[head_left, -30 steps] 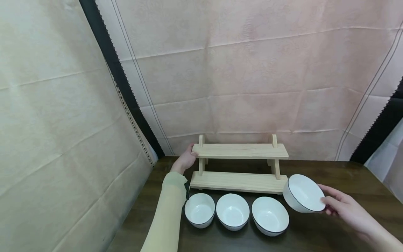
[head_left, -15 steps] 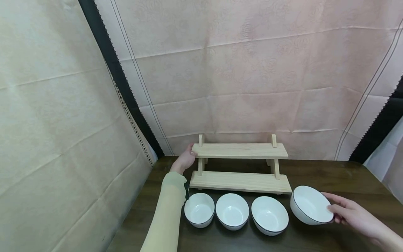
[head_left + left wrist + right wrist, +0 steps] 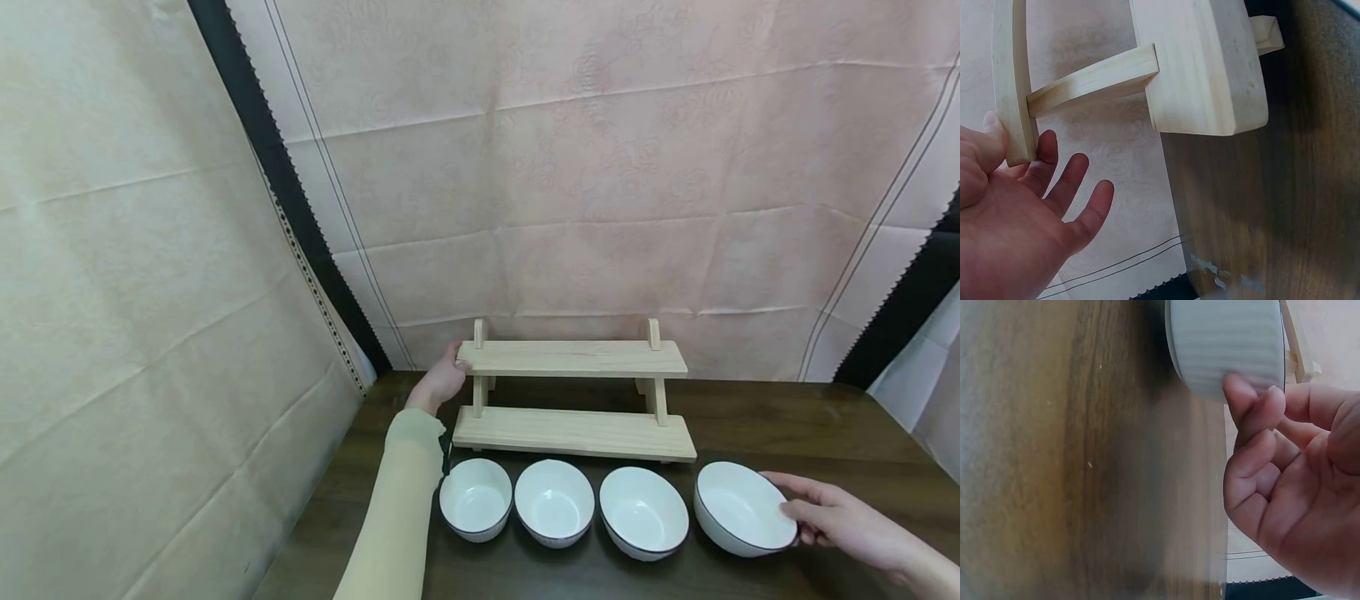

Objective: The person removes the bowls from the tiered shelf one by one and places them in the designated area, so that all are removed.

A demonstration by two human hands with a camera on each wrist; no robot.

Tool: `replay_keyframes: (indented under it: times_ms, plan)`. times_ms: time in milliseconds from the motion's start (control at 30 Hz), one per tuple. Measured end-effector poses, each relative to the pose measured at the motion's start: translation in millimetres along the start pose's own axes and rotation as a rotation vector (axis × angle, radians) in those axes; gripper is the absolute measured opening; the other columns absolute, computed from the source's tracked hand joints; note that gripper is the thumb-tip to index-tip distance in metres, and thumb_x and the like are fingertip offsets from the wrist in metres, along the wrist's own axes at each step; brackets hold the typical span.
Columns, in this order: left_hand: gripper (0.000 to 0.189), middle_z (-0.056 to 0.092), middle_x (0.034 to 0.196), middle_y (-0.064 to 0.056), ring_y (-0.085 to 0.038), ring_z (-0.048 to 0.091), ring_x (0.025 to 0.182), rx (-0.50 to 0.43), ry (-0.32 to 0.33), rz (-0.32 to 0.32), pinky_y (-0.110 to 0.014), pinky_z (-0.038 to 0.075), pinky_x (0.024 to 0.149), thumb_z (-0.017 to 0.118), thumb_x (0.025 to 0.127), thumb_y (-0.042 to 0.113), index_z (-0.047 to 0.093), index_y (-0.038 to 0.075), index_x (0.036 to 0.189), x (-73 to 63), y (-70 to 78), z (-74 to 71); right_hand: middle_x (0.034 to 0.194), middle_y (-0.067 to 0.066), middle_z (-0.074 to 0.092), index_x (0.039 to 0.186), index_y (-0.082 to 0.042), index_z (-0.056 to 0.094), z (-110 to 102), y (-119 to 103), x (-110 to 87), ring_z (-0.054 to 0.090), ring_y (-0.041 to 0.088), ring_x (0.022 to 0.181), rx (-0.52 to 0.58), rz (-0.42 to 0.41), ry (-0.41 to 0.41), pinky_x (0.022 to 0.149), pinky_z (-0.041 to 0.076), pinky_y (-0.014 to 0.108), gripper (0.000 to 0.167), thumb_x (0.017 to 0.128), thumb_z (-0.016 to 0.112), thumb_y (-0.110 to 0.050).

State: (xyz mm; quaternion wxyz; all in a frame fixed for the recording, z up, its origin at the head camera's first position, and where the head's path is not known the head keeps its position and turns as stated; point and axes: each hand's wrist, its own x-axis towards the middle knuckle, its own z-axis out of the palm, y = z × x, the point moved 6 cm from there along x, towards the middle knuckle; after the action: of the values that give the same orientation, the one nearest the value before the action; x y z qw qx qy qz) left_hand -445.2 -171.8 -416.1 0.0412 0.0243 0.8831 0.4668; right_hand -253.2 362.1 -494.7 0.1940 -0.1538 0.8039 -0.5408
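A two-tier wooden display shelf (image 3: 573, 358) stands at the back of the table. At the left end of its upper board, my left hand (image 3: 441, 382) pinches the wood between thumb and forefinger. The other fingers (image 3: 1099, 200) spread free in the left wrist view. My right hand (image 3: 836, 518) grips a white dark-rimmed bowl (image 3: 738, 510) by its right side, thumb at the rim. In the right wrist view, ribbing shows on the bowl's outer wall (image 3: 1229, 347). The bowl is low over the table, tilted slightly; whether its base touches is unclear.
Three similar white bowls, a left one (image 3: 476, 498), a middle one (image 3: 554, 502) and a right one (image 3: 643, 512), stand in a row before the shelf's lower board (image 3: 573, 432). A dark wooden table (image 3: 780, 417) lies beneath. Pale cloth (image 3: 600, 192) hangs behind.
The bowl in my right hand has come down from in front of the lower board's right end and slightly rightward, beside the row of bowls. My left hand stays on the shelf.
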Motion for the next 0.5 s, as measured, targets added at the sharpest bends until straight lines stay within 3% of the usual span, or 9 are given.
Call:
replay_keyframes:
  times_ms: [200, 500]
  plan:
    - [0.061, 0.028, 0.162, -0.018, -0.036, 0.023, 0.149, -0.012, -0.010, -0.001, -0.055, 0.020, 0.119, 0.042, 0.109, 0.023, 0.013, 0.017, 0.162, 0.0, 1.0, -0.2, 0.084, 0.004, 0.056, 0.123, -0.054, 0.055, 1.1, 1.4, 0.9, 0.054, 0.017, 0.069, 0.000, 0.032, -0.023, 0.057, 0.044, 0.024, 0.045, 0.107, 0.046, -0.014]
    - [0.061, 0.028, 0.162, -0.018, -0.037, 0.023, 0.149, -0.006, -0.012, -0.001, -0.056, 0.021, 0.119, 0.041, 0.109, 0.022, 0.011, 0.015, 0.162, 0.1, 1.7, -0.4, 0.079, 0.000, 0.058, 0.123, -0.059, 0.055, 4.5, -0.5, 2.6, 0.053, 0.012, 0.065, -0.009, -0.013, -0.043, 0.050, 0.038, 0.024, 0.052, 0.107, 0.046, -0.011]
